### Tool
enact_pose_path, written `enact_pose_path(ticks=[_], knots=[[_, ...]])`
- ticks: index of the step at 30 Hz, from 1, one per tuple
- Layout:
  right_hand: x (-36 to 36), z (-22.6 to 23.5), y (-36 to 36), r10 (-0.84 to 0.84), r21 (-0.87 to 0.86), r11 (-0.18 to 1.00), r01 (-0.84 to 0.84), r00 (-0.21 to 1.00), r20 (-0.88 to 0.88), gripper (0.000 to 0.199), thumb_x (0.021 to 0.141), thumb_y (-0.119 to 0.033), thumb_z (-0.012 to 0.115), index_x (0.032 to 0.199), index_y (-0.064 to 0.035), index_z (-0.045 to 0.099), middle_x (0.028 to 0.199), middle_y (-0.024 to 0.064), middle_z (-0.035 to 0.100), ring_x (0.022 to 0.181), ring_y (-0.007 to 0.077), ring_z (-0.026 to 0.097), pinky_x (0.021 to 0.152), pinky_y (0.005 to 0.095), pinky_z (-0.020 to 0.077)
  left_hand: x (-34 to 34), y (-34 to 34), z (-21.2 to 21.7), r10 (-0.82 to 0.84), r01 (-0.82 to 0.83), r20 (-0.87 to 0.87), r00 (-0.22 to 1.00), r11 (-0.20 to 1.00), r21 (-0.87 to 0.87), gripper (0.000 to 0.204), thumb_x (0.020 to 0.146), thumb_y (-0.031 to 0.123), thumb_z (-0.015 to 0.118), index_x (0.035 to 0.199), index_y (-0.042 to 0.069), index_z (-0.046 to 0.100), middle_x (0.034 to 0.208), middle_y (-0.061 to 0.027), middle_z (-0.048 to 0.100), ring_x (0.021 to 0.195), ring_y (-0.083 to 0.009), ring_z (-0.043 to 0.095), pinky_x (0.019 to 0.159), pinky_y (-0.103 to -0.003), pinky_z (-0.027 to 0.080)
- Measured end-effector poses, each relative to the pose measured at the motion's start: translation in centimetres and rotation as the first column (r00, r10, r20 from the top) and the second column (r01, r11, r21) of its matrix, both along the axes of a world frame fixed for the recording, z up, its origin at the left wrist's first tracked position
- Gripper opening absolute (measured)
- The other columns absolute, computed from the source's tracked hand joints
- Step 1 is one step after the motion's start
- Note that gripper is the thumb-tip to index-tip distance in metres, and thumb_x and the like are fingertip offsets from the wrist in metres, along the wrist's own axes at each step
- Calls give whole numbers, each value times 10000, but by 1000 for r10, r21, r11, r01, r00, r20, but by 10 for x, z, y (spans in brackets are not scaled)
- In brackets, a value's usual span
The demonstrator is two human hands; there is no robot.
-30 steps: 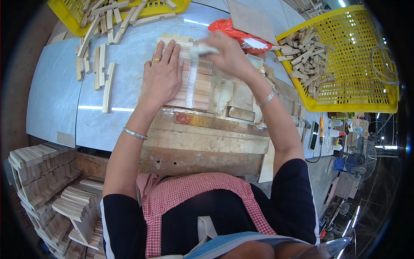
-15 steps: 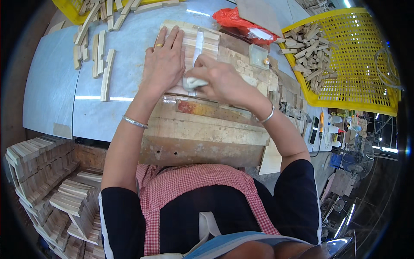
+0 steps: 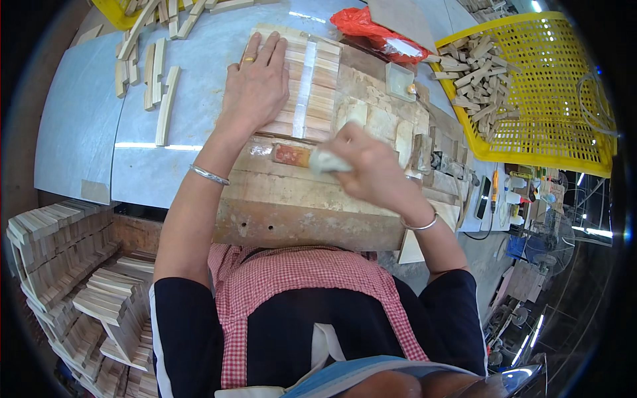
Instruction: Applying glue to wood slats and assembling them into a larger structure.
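Observation:
Side by side on a wooden work board [image 3: 312, 192] lies a panel of wood strips [image 3: 323, 86], with a pale strip of tape [image 3: 304, 89] running across them. My left hand [image 3: 257, 86] rests flat on the panel's left part, fingers stretched out and holding nothing. Below and right of the panel, my right hand [image 3: 371, 166] grips a white wadded cloth [image 3: 327, 161], apart from the tape. That hand is somewhat blurred by motion. Beneath the cloth, a reddish-orange patch [image 3: 290, 154] marks the board.
Loose wood pieces [image 3: 166, 106] lie at the left on the blue-grey table [image 3: 79, 132]. A yellow basket [image 3: 544, 86] at the right holds many small wood blocks. Red plastic bag [image 3: 371, 33] and a clear small box [image 3: 399, 83] sit behind. Stacked notched wood [image 3: 66, 245] stands lower left.
My right hand with the cloth has moved off the lower end of the tape, toward me and to the right. My left hand stays pressed on the panel.

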State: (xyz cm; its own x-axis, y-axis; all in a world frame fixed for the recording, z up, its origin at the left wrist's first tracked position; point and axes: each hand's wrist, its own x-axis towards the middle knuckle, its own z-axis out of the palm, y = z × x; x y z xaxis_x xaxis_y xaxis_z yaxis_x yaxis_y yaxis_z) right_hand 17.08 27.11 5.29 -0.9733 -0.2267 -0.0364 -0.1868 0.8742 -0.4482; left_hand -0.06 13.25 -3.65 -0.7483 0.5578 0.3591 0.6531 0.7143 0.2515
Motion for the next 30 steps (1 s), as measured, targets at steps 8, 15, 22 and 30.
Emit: enact_pose_path(ticks=[8, 15, 22, 30], knots=[[-32, -2, -5, 25, 117, 993, -31, 998, 53, 329, 683, -60, 714, 1005, -122, 685, 894, 93, 560, 753, 274, 614, 656, 360, 524, 0, 0, 3, 2, -2, -1, 1000, 1000, -6, 441, 968, 251, 410, 1359, 48, 443, 1449, -82, 419, 1365, -293, 354, 933, -500, 455], [-144, 9, 50, -26, 217, 967, 134, 898, -439, 319, 681, -58, 686, 987, -147, 703, 952, 98, 567, 850, 289, 624, 671, 397, 519, 3, -3, 10, -6, 8, 29, 1000, 999, -40, 438, 973, 229, 418, 1371, 45, 427, 1459, -90, 400, 1373, -298, 345, 944, -479, 453], [-206, -31, 75, 229, 530, 846, -59, 938, -261, 246, 725, -49, 648, 953, -129, 694, 973, 84, 574, 908, 256, 614, 701, 389, 512, 3, -3, 12, -16, 18, 61, 998, 1000, -23, 440, 979, 224, 407, 1381, 47, 417, 1469, -92, 388, 1383, -295, 331, 970, -473, 428], [-206, -19, 81, 191, 451, 891, -55, 946, -263, 238, 721, -75, 677, 953, -130, 687, 994, 48, 587, 928, 234, 606, 719, 360, 503, 3, -2, 13, -5, 9, 80, 997, 999, -48, 457, 983, 243, 398, 1395, 46, 403, 1480, -85, 376, 1397, -290, 307, 995, -474, 404]])
